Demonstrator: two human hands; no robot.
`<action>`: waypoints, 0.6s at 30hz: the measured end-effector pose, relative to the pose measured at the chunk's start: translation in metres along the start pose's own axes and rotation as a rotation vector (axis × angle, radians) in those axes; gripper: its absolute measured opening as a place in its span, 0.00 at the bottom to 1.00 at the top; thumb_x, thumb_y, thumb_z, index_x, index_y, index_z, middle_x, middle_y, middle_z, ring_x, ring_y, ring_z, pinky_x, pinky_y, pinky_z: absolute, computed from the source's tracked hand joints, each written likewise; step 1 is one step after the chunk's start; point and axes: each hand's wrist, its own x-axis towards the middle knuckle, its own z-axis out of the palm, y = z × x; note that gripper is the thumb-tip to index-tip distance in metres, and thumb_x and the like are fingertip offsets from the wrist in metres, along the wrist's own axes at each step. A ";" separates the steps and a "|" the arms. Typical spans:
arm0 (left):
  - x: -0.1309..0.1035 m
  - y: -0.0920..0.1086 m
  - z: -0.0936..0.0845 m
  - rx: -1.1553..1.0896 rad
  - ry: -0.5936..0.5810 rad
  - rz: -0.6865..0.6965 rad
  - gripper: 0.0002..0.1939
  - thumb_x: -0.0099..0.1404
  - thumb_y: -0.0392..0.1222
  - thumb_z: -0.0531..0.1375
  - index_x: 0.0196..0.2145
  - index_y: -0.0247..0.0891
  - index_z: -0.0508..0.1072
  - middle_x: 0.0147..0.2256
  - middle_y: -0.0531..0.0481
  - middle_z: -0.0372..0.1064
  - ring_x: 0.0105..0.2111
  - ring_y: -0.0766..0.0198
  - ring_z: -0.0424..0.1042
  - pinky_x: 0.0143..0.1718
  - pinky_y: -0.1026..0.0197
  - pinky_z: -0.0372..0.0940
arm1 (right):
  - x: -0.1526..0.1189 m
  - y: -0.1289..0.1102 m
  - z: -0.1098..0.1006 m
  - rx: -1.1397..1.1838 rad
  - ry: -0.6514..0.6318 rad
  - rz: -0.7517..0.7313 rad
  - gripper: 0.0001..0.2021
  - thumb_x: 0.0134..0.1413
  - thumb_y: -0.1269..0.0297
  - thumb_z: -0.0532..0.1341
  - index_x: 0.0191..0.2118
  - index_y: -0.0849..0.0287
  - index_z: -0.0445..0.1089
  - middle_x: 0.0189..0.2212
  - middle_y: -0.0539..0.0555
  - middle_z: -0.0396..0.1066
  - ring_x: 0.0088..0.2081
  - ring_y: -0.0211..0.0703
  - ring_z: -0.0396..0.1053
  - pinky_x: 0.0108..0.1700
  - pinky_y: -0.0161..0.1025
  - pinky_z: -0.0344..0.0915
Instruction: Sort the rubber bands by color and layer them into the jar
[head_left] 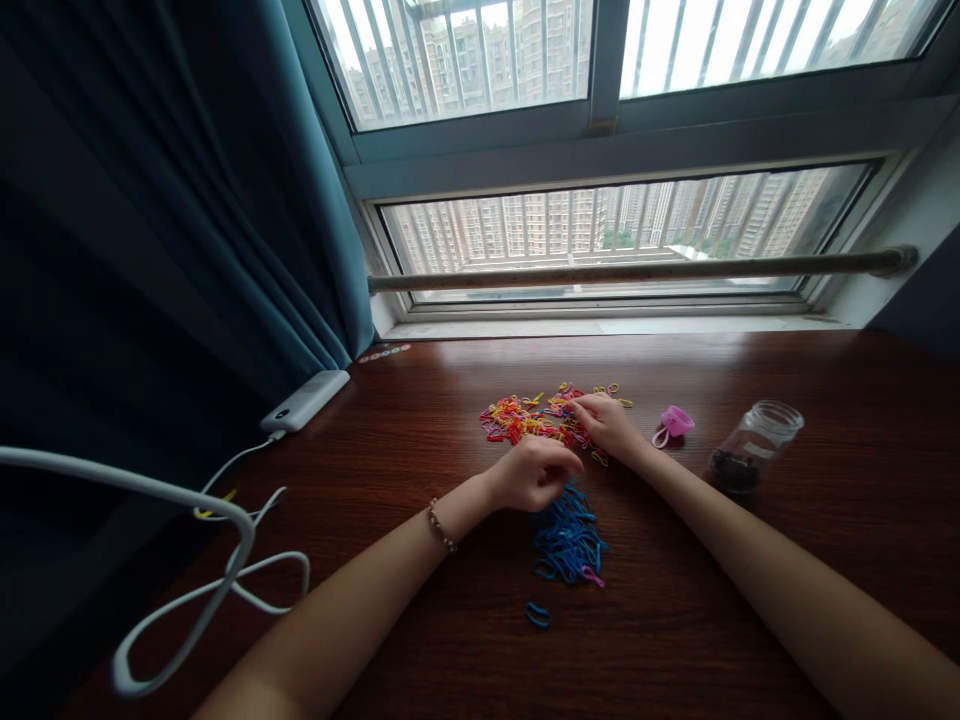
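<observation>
- Grip, left hand [531,473]: one, fingers curled over the near edge of the mixed pile and the top of the blue heap; whether it pinches a piece, cannot tell
- Mixed pile [514,415]: small looped pieces, red, yellow, orange and pink, on the worktop [420,420] beyond the left hand; probably very light and springy, best taken singly by one side of a loop, as neighbours may snag
- Loose blue loop [538,615]: one, nearest the wearer, apart from the heap; easy to take at either long side
- Blue heap [568,545]: many loops, overlapping, likely soft enough to flex and prone to tangle; outer pieces the simpler hold
- Pink loop [592,576]: one, at the heap's near right edge
- Right hand [609,424]: one, fingers drawn together at the mixed pile; pinch not certain
- Pink cup-like item [678,420]: one, with ring
- Clear jar [754,440]: one, dark contents low inside; likely smooth, possibly breakable
</observation>
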 end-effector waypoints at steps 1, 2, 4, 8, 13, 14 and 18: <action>0.000 0.005 0.003 0.020 -0.061 0.048 0.11 0.55 0.33 0.53 0.34 0.35 0.73 0.24 0.49 0.68 0.24 0.66 0.66 0.28 0.65 0.63 | 0.000 0.001 0.001 -0.025 -0.007 -0.014 0.17 0.58 0.60 0.50 0.27 0.58 0.72 0.30 0.54 0.74 0.34 0.44 0.67 0.39 0.38 0.58; 0.000 0.009 0.006 0.043 -0.104 0.085 0.11 0.55 0.34 0.53 0.35 0.36 0.73 0.23 0.49 0.67 0.23 0.66 0.65 0.28 0.65 0.62 | -0.001 0.001 0.002 -0.042 -0.010 -0.023 0.17 0.58 0.61 0.50 0.27 0.58 0.72 0.30 0.54 0.74 0.35 0.44 0.66 0.40 0.39 0.58; 0.000 0.011 0.010 0.093 -0.140 0.111 0.11 0.56 0.36 0.53 0.36 0.37 0.72 0.22 0.50 0.66 0.23 0.65 0.65 0.29 0.64 0.63 | -0.001 0.004 0.004 -0.068 -0.022 -0.034 0.16 0.59 0.62 0.49 0.28 0.58 0.73 0.31 0.53 0.74 0.36 0.43 0.65 0.43 0.40 0.56; 0.001 -0.005 0.003 0.244 0.060 -0.039 0.11 0.62 0.40 0.50 0.32 0.37 0.72 0.25 0.47 0.68 0.30 0.62 0.67 0.36 0.60 0.64 | -0.002 0.014 0.010 -0.115 -0.062 -0.073 0.14 0.59 0.62 0.50 0.34 0.56 0.74 0.37 0.52 0.73 0.40 0.44 0.64 0.47 0.43 0.53; -0.001 -0.047 -0.012 0.409 0.272 -0.274 0.12 0.62 0.40 0.51 0.41 0.39 0.70 0.42 0.45 0.68 0.48 0.57 0.62 0.51 0.51 0.56 | -0.003 0.020 0.013 -0.113 -0.062 -0.092 0.14 0.58 0.62 0.51 0.36 0.55 0.74 0.38 0.53 0.73 0.43 0.47 0.61 0.46 0.44 0.56; -0.002 -0.054 -0.013 0.412 0.244 -0.304 0.13 0.62 0.40 0.51 0.43 0.40 0.69 0.44 0.46 0.67 0.51 0.56 0.59 0.54 0.48 0.53 | -0.003 0.019 0.013 -0.107 -0.060 -0.094 0.14 0.58 0.62 0.51 0.36 0.55 0.74 0.38 0.53 0.73 0.43 0.47 0.61 0.46 0.44 0.56; -0.005 -0.065 -0.011 0.394 0.097 -0.381 0.15 0.64 0.44 0.49 0.47 0.48 0.67 0.50 0.51 0.64 0.57 0.53 0.50 0.55 0.35 0.40 | -0.004 0.015 0.011 -0.123 -0.066 -0.128 0.13 0.57 0.62 0.52 0.35 0.53 0.75 0.37 0.52 0.73 0.43 0.46 0.61 0.47 0.44 0.56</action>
